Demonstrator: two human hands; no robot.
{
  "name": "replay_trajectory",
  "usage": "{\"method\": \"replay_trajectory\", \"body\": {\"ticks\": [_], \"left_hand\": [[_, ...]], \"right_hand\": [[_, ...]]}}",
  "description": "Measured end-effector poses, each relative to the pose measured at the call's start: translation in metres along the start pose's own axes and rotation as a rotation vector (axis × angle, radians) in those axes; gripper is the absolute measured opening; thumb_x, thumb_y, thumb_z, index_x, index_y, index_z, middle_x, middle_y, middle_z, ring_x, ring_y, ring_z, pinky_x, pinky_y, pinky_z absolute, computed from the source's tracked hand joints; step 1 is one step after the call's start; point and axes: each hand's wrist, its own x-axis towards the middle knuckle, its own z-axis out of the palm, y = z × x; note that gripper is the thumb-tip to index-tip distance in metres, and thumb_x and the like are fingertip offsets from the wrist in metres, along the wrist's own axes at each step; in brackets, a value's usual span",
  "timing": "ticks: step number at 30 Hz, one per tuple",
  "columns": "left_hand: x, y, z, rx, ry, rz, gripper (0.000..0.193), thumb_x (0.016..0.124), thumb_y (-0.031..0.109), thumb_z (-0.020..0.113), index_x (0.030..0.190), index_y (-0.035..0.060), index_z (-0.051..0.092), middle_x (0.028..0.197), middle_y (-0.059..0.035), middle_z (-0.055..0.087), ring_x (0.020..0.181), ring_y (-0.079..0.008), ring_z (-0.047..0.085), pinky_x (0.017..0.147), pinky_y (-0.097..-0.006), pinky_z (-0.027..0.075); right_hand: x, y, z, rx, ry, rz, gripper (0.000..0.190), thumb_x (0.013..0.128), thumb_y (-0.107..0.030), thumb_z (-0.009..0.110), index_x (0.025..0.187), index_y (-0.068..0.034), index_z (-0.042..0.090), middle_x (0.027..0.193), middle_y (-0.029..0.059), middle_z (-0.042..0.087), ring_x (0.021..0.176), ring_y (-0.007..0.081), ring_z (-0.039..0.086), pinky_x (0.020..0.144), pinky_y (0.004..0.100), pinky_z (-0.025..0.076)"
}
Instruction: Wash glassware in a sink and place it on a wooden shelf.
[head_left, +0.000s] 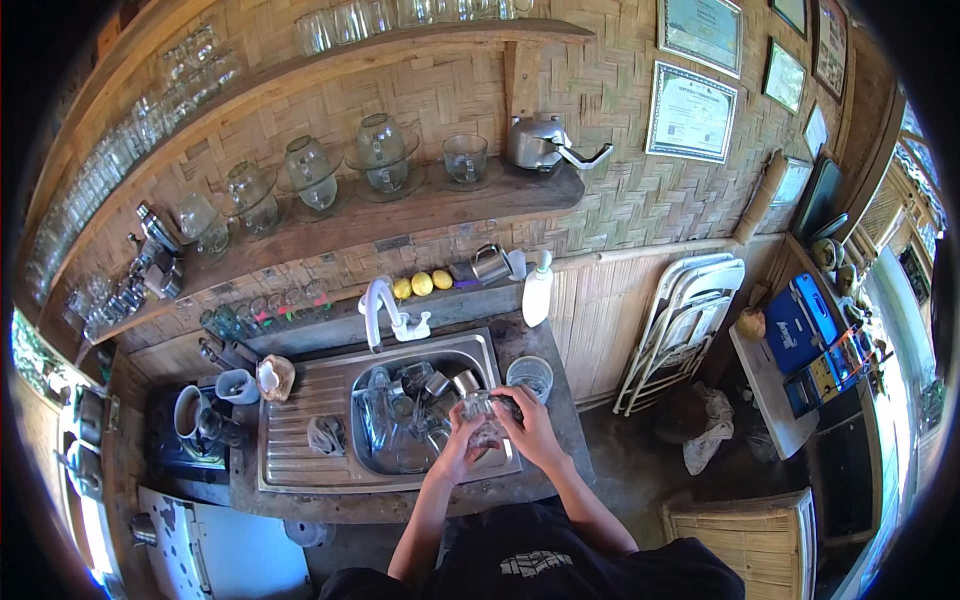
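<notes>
Over the right side of a stainless steel sink (491, 352), my left hand (456, 448) grips a clear glass (477, 407) from the left and below. My right hand (534, 429) closes around its right side; something dark shows under those fingers, too hidden to name. Below, the basin holds several glasses (379, 409) and metal cups (437, 384), lying jumbled. A white curved faucet (384, 300) stands behind the basin. Just beyond my right hand sits a clear plastic tub (529, 372) on the counter. A crumpled grey cloth (326, 435) lies on the ribbed drainboard (289, 457).
A white bottle (538, 292), yellow lemons (421, 283) and a metal pitcher (491, 262) line the back ledge. A coconut shell (274, 377) sits at the drainboard's left corner. Glassware fills the wooden shelves (450, 196) above. Folded white chairs (679, 330) lean against the right wall.
</notes>
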Motion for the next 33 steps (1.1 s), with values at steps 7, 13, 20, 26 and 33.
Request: {"method": "replay_trajectory", "body": {"ticks": [7, 13, 20, 26, 33], "left_hand": [[0.001, -0.003, -0.009, 0.074, -0.002, -0.045, 0.051, 0.098, 0.032, 0.065, 0.139, 0.0193, 0.038, 0.118, -0.0065, 0.062, 0.100, -0.0179, 0.065, 0.074, -0.0355, 0.054], [-0.004, 0.001, -0.011, -0.009, 0.046, -0.151, 0.052, 0.094, 0.033, 0.066, 0.138, 0.0163, 0.042, 0.117, -0.0073, 0.065, 0.103, -0.0198, 0.065, 0.076, -0.0357, 0.055], [-0.008, -0.006, -0.020, 0.098, 0.080, -0.055, 0.047, 0.092, 0.023, 0.070, 0.131, 0.0128, 0.045, 0.120, -0.0098, 0.065, 0.105, -0.0232, 0.066, 0.080, -0.0391, 0.057], [-0.004, -0.002, -0.015, -0.109, 0.042, 0.123, 0.037, 0.094, 0.009, 0.068, 0.123, 0.0154, 0.047, 0.121, -0.0089, 0.063, 0.102, -0.0193, 0.066, 0.077, -0.0357, 0.057], [-0.003, -0.014, -0.024, -0.078, 0.045, 0.207, 0.044, 0.091, 0.002, 0.069, 0.125, 0.0149, 0.043, 0.121, -0.0081, 0.060, 0.100, -0.0163, 0.065, 0.076, -0.0321, 0.057]], "right_hand": [[0.011, -0.004, 0.001, -0.046, 0.122, -0.184, 0.024, 0.098, -0.018, 0.063, 0.116, -0.002, 0.065, 0.103, 0.0158, 0.064, 0.094, 0.0293, 0.065, 0.082, 0.0368, 0.049], [0.010, 0.009, -0.002, -0.068, 0.042, -0.073, 0.024, 0.096, -0.019, 0.067, 0.110, 0.000, 0.066, 0.100, 0.0164, 0.066, 0.092, 0.0308, 0.067, 0.082, 0.0362, 0.050], [0.007, -0.005, 0.003, -0.058, 0.076, -0.165, 0.024, 0.093, -0.017, 0.069, 0.111, -0.001, 0.066, 0.104, 0.0165, 0.067, 0.097, 0.0344, 0.065, 0.084, 0.0411, 0.049], [0.009, -0.012, 0.004, -0.060, 0.143, -0.180, 0.024, 0.093, -0.015, 0.069, 0.113, -0.002, 0.065, 0.110, 0.0163, 0.066, 0.100, 0.0357, 0.064, 0.088, 0.0412, 0.049], [0.007, -0.016, 0.009, -0.112, 0.114, -0.232, 0.023, 0.093, -0.015, 0.068, 0.112, -0.002, 0.065, 0.107, 0.0163, 0.065, 0.103, 0.0350, 0.062, 0.089, 0.0413, 0.048]]}}
